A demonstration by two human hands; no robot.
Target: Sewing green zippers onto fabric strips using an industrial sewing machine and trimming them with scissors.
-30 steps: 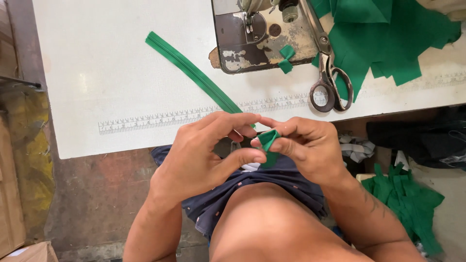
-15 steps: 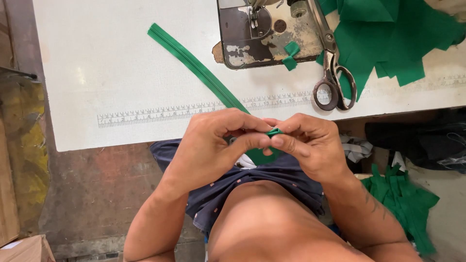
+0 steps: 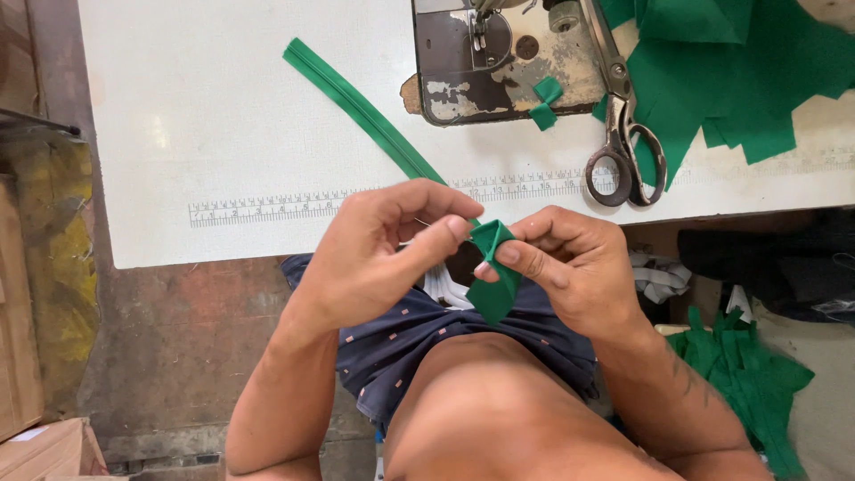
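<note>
We see both hands meeting just below the table (image 3: 267,107) edge, over the lap. The left hand (image 3: 374,254) is curled, thumb & forefinger pinched on the top of a small folded green patch (image 3: 494,272); other fingers loosely bent. The right hand (image 3: 561,263) is also nearly closed, thumb & fingertips gripping the same patch from the other side, w/ the patch's lower point hanging free beneath the thumbs. So the patch sits between the two hands, held by both, just off the table's near edge.

A green zipper strip (image 3: 361,111) lies diagonally on the table & runs down toward the hands; its lower end goes behind the left fingers, and we can't tell whether it joins the patch.

On the table, at its far edge, is the worn metal sewing-machine base (image 3: 499,71), w/ a small green scrap (image 3: 545,102) at its near right corner. Scissors (image 3: 623,134) lie just right of that, handles toward us, partly on a pile of green cloth (image 3: 757,80) at the table's far right. A printed ruler (image 3: 267,209) runs along the table's near edge. More green pieces (image 3: 748,383) lie on the floor, below the table's right end.
</note>
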